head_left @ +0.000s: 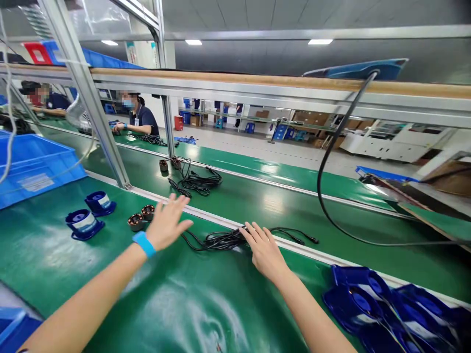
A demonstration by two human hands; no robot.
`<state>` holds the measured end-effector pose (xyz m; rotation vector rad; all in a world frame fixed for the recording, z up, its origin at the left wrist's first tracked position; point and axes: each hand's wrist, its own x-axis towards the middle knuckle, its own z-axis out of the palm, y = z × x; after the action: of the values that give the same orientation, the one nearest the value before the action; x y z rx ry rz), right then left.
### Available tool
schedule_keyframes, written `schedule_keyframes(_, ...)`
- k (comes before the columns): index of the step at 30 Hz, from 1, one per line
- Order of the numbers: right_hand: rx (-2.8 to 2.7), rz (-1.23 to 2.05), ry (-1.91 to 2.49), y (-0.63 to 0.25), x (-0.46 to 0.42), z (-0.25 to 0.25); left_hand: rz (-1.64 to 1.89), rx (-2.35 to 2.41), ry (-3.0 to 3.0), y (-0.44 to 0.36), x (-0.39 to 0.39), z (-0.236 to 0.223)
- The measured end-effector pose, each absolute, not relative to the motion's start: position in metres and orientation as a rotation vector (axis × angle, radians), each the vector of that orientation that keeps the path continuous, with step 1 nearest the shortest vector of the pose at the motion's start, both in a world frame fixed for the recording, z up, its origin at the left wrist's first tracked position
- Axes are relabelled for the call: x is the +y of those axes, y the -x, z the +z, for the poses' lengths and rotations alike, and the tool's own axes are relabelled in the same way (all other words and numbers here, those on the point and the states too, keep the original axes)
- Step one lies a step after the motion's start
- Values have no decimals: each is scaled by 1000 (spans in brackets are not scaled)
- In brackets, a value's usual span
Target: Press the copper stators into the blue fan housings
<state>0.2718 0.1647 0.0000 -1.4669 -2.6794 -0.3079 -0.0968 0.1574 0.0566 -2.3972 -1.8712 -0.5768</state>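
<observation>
My left hand [166, 224], with a blue band [144, 244] at the wrist, is held open over the far side of the green work surface, thumb apart. Close to its left lie two copper-wound coil rings [135, 222], partly hidden behind the hand. A coiled bundle of black cables [221, 240] lies between my hands along the metal rail. My right hand [265, 251] has its fingers stretched out at the bundle's right end; whether the fingertips touch the cables is hard to tell. The cable ends [292, 236] stick out beyond it, over the rail.
Two blue housings [83, 224] stand at left near a blue bin [40, 164]. Several more blue housings with wires [362, 304] are piled at right. Beyond the rail, another cable bundle [200, 181] rests on the green belt. A black hose [324, 181] hangs at right. Co-workers sit at far left.
</observation>
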Motion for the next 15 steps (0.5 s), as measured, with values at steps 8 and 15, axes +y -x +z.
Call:
schedule_keyframes(8,-2806,143,1622,-252,210,35,-375,-2220,2425,249,193,24)
schedule_keyframes(15,-2403,16,1760,-328,48,112,-399,-2091,2580,223,184,1)
